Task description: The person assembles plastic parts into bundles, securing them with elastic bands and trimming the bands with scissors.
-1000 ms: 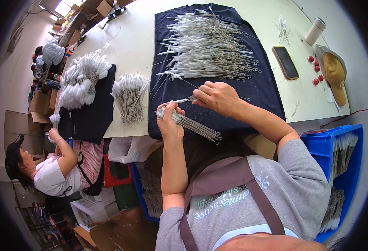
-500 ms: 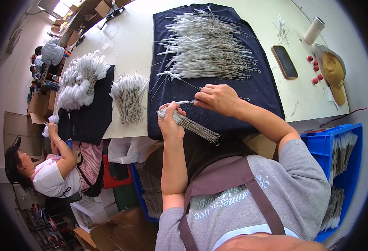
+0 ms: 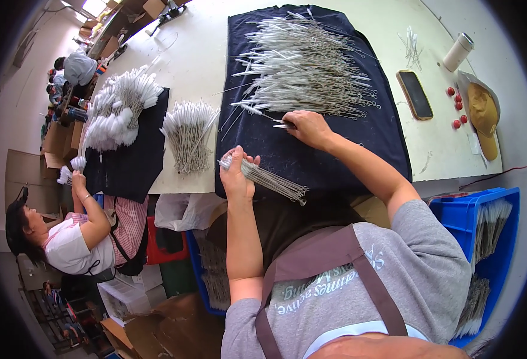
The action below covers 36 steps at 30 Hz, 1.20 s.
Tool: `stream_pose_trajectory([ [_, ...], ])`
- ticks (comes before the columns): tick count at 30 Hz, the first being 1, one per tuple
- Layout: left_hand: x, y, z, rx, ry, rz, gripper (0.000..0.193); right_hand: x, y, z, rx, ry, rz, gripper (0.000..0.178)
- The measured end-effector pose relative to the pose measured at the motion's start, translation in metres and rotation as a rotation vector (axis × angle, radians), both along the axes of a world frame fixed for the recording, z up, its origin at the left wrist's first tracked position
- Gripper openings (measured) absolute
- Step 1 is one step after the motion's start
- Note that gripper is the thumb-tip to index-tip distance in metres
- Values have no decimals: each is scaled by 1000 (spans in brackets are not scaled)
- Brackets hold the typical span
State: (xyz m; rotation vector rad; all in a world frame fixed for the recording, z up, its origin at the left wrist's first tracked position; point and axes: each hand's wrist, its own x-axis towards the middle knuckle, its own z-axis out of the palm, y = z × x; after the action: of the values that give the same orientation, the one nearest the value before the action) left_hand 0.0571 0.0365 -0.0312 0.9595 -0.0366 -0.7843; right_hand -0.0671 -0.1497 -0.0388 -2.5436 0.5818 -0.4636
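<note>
My left hand (image 3: 237, 175) is closed round a bundle of thin straw brushes (image 3: 275, 182), above the near part of a dark cloth (image 3: 329, 157). Their looped wire ends point right and toward me; the white bristles are partly hidden by my fingers. Farther forward, my right hand (image 3: 309, 128) is closed on a small pointed metal tool (image 3: 285, 124), whose exact kind I cannot make out. The tool's tip is close to the bristle end of a loose brush (image 3: 250, 110) at the near edge of a large brush pile (image 3: 311, 69).
Left of the cloth lie a smaller brush stack (image 3: 188, 134) and a bushy white heap (image 3: 122, 107). A phone (image 3: 415, 94), red balls (image 3: 458, 106), a cap (image 3: 483, 116) and a bottle (image 3: 458, 52) sit right. A co-worker (image 3: 78, 239) holds brushes at left. Blue bins (image 3: 455, 218) flank me.
My right hand has moved away from my left, forward toward the pile. The single brush that stuck out between my hands is no longer there. My left hand keeps the bundle, slightly lower left.
</note>
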Motion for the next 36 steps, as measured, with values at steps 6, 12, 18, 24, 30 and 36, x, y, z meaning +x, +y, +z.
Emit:
stream_pose_trajectory([
  [6,9,-15,21,39,-112,53,24,-31,16,37,-45,-69,236,16],
  [12,0,-15,30,68,-166,36,13,-37,24,55,142,6,292,28],
  [18,-13,-9,38,-39,-197,-22,12,-27,24,52,206,-65,262,45],
  [24,-17,-5,37,-53,-243,-50,10,-24,28,55,305,-28,263,39],
  [30,-16,-6,38,-33,-149,-33,11,-24,32,58,235,-7,187,37],
  [36,-19,-10,34,18,-67,14,11,-27,37,54,-461,-232,182,26],
])
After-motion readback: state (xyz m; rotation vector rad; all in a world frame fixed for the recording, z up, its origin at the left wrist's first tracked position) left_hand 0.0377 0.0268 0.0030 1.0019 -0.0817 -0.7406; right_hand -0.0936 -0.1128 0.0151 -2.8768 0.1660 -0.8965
